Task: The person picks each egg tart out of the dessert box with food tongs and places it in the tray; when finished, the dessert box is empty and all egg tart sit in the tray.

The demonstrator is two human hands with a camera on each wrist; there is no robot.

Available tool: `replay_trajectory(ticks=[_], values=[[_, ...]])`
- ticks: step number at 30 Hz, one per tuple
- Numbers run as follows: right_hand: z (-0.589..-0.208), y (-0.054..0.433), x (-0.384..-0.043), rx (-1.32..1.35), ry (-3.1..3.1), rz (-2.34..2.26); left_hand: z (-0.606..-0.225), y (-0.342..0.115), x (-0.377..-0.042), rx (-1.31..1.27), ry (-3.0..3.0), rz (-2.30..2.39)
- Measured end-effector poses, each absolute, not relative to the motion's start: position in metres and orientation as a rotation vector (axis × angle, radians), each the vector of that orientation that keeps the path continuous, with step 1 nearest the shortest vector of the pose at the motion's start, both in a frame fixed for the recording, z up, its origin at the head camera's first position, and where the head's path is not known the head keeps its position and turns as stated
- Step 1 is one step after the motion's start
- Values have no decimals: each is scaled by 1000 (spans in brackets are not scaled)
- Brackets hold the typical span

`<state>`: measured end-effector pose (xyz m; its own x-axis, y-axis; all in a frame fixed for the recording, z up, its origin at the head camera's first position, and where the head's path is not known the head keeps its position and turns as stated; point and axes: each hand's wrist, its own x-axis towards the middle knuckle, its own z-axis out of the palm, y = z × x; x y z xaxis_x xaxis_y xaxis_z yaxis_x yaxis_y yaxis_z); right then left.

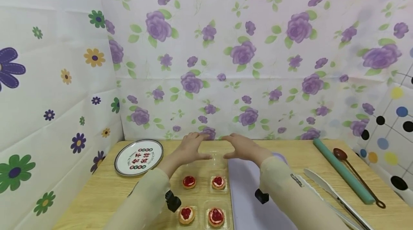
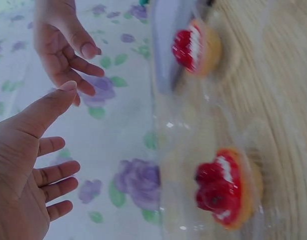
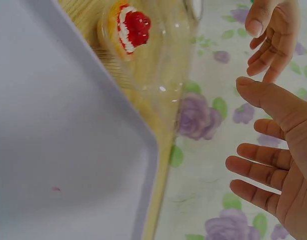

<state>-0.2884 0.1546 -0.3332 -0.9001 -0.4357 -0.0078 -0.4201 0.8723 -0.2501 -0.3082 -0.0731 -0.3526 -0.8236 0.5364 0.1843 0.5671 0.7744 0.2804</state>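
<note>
My left hand (image 1: 191, 147) and right hand (image 1: 242, 147) hover facing each other beyond the tarts, fingers spread and holding nothing. In the left wrist view the left hand's fingers (image 2: 58, 175) are parted and bare; the right wrist view shows the same of the right hand (image 3: 288, 155). Nearer my body, several small red-fruit tarts sit in clear plastic boxes; the back pair is a left tart (image 1: 189, 182) and a right tart (image 1: 218, 182). In front of these are another left tart (image 1: 186, 215) and right tart (image 1: 216, 217). A clear plastic box (image 1: 214, 158) shows faintly between the hands.
A lilac tray (image 1: 245, 201) lies right of the tarts, partly under my right forearm. Farther right are a long knife (image 1: 332, 190), a green rolling pin (image 1: 343, 171) and a brown ladle (image 1: 355, 172). A white plate (image 1: 120, 156) with red lettering is at the back left. Flowered cloth hangs behind the table.
</note>
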Motion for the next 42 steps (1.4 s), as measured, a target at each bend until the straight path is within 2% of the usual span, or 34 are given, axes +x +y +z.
replay_trajectory(ticks=[10, 23, 31, 42], values=[[-317, 170, -256, -781, 3061, -372, -331, -73, -272, -977, -2768, -611], [-301, 187, -206, -988, 3141, -349, -326, -83, -226, -1123, -2596, -627], [-302, 207, -179, -1060, 3184, -347, -330, -86, -202, -1206, -2509, -595], [-316, 236, -142, -1029, 3323, -249, -351, -94, -177, -1270, -2472, -555]])
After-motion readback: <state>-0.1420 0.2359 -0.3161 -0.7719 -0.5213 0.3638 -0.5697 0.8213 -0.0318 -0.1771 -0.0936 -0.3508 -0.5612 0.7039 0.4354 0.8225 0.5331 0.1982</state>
